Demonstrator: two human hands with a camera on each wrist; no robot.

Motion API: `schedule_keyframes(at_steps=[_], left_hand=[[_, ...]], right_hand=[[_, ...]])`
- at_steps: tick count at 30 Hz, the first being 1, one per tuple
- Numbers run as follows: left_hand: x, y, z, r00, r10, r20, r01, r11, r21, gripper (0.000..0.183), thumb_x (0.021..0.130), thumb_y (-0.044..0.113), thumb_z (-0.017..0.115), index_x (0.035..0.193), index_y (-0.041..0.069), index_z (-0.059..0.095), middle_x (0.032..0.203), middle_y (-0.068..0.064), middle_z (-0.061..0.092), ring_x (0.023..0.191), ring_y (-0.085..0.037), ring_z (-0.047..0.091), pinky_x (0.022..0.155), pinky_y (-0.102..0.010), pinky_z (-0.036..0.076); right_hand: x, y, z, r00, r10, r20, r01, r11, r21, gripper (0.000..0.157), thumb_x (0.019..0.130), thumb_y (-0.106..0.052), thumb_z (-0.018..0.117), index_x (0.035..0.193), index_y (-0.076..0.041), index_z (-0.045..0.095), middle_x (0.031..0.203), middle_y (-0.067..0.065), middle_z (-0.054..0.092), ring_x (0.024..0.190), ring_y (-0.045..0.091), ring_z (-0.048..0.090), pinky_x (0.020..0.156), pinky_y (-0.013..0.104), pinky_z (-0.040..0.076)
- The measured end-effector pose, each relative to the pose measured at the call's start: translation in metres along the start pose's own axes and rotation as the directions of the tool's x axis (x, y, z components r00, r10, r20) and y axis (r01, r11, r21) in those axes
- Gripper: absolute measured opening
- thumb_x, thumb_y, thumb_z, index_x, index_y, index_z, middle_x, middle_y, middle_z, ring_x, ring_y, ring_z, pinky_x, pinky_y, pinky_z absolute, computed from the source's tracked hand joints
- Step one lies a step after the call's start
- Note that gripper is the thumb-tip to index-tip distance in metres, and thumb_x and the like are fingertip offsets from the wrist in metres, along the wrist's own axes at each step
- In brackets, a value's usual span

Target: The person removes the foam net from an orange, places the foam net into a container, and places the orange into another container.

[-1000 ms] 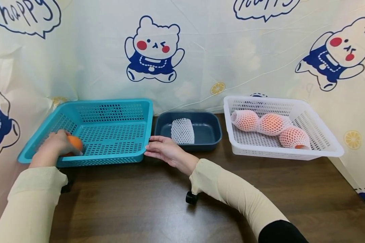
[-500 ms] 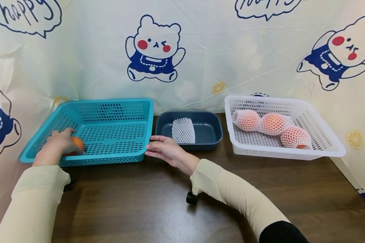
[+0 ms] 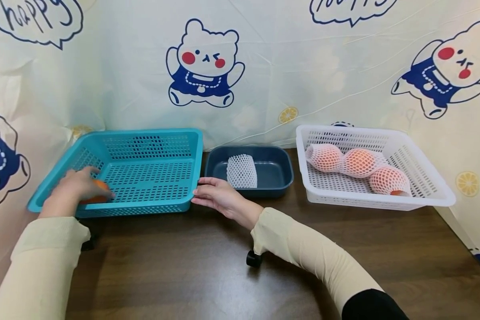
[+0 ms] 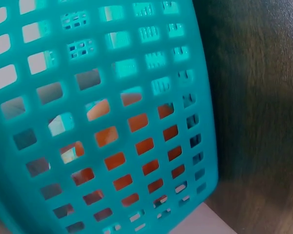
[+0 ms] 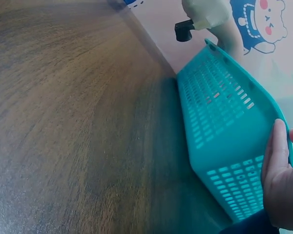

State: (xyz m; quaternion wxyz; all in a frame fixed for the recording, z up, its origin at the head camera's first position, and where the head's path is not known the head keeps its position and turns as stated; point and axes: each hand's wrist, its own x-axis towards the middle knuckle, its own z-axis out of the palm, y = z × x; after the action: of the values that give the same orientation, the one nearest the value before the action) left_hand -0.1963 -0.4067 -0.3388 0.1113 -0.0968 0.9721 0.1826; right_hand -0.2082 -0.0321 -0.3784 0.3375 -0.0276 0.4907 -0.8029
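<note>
My left hand (image 3: 74, 186) reaches over the near left corner of the teal basket (image 3: 152, 207), its fingers spread apart. Beneath that hand sits an orange (image 3: 100, 192), partly covered by the thumb. Through the basket's holes, the left wrist view also shows the orange (image 4: 115, 161). My right hand (image 3: 220, 196) pinches the basket's rim at the near right corner. In the right wrist view, the fingers of the right hand (image 5: 283, 180) lie against the outer wall, and the thumb is on the other side of the rim.
A dark blue tray (image 3: 274, 192) with a white foam net sleeve (image 3: 242, 172) stands in the middle. At the right, a white basket (image 3: 356, 202) holds three net-wrapped fruits (image 3: 358, 162). A printed cloth (image 3: 272, 80) hangs behind the brown table (image 3: 184, 266).
The left hand's fingers have lifted and spread from around the orange, and the orange shows slightly lower beside the thumb. The right hand keeps its hold on the rim.
</note>
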Motion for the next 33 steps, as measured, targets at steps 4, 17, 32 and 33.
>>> schedule_keyframes(at_steps=[4,17,32,33], left_hand=[[0.0,-0.004,-0.003,1.0,0.019,-0.011,-0.019,1.0,-0.009,0.104,0.088,0.049,0.076,0.149,-0.016,0.022,0.135,-0.052,0.015,0.116,-0.064,0.024,0.081,-0.076,0.039],[-0.003,0.001,-0.002,0.99,0.042,-0.134,-0.043,0.999,-0.005,0.1,0.098,0.053,0.062,0.15,-0.019,0.017,0.14,-0.052,0.022,0.123,-0.067,0.026,0.092,-0.079,0.035],[-0.01,0.033,-0.003,0.967,0.14,-0.212,-0.127,0.989,0.072,0.085,0.099,0.052,0.062,0.145,-0.014,0.036,0.139,-0.046,0.035,0.124,-0.063,0.033,0.092,-0.077,0.037],[-0.01,0.036,-0.002,0.966,0.147,-0.214,-0.134,0.988,0.075,0.083,0.099,0.051,0.062,0.145,-0.014,0.036,0.138,-0.045,0.036,0.124,-0.063,0.034,0.091,-0.077,0.038]], right_hand=[[0.0,0.001,-0.001,1.0,-0.004,0.013,0.004,1.0,0.006,0.044,0.103,0.007,0.052,0.146,0.005,0.043,0.118,0.017,0.062,0.092,0.018,0.067,0.103,0.043,0.046],[-0.004,-0.005,-0.014,0.998,0.004,0.06,0.0,0.997,-0.074,0.041,0.104,0.003,0.053,0.145,0.006,0.05,0.115,0.017,0.07,0.088,0.016,0.071,0.103,0.043,0.046],[-0.025,-0.023,-0.03,0.976,0.037,0.216,0.028,0.957,-0.287,0.044,0.109,-0.008,0.045,0.152,0.004,0.043,0.148,0.022,0.052,0.126,0.032,0.061,0.106,0.04,0.046],[-0.027,-0.024,-0.031,0.975,0.029,0.222,0.042,0.951,-0.307,0.044,0.109,-0.008,0.045,0.151,0.005,0.044,0.148,0.022,0.053,0.126,0.031,0.061,0.106,0.039,0.047]])
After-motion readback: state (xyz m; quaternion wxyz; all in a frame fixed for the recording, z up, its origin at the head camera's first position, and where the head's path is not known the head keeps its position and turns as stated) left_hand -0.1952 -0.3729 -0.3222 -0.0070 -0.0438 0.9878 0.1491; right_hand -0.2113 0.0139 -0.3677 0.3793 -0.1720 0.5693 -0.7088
